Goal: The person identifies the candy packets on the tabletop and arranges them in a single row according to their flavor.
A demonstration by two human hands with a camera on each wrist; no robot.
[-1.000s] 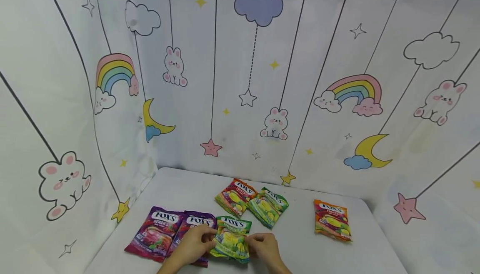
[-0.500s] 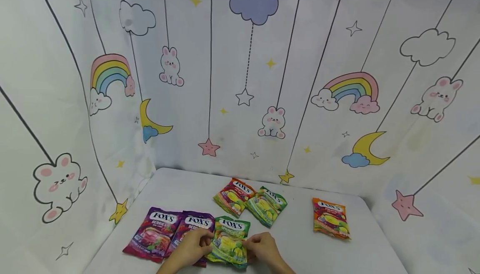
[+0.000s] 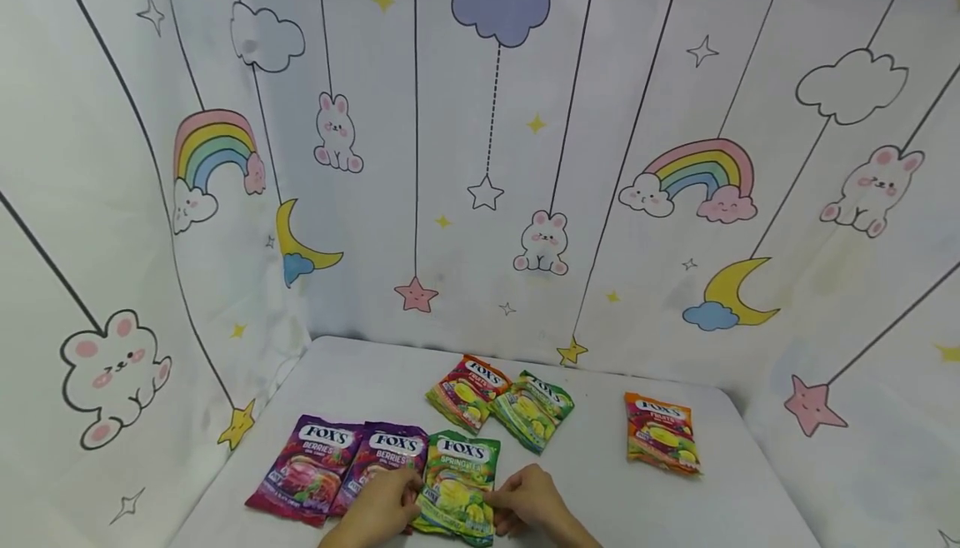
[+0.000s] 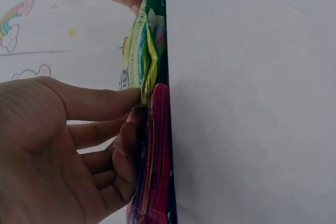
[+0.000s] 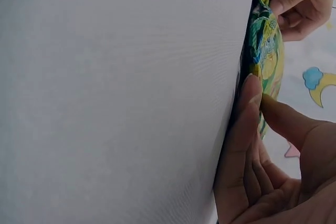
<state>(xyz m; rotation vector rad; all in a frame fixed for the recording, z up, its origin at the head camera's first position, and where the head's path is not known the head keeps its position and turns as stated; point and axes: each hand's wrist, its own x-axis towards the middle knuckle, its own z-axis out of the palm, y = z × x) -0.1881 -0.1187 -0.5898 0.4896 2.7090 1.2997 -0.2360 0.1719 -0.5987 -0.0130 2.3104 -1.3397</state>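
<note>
A green FOX'S spring tea candy bag (image 3: pixel 459 481) lies face up near the front of the table, between both hands. My left hand (image 3: pixel 378 505) pinches its left edge; in the left wrist view the thumb (image 4: pixel 110 103) presses on top, with fingers curled beneath. At the right edge my right hand (image 3: pixel 531 498) pinches the bag between thumb (image 5: pixel 286 116) and forefinger. Just left of it, a purple FOX'S berries bag (image 3: pixel 390 455) is partly covered by my left hand. A second purple berries bag (image 3: pixel 303 473) lies further left, touching or slightly overlapped.
Behind the green bag, an orange FOX'S fruits bag (image 3: pixel 468 394) and another green bag (image 3: pixel 532 411) lie tilted against each other. A further orange fruits bag (image 3: pixel 662 435) lies alone on the right. White cloth walls (image 3: pixel 645 48) with cartoon prints enclose the table (image 3: pixel 600 481).
The green bag has shifted slightly toward the front and left, and its label shows more fully. Both hands have moved a little nearer the front with it. Other bags stay put.
</note>
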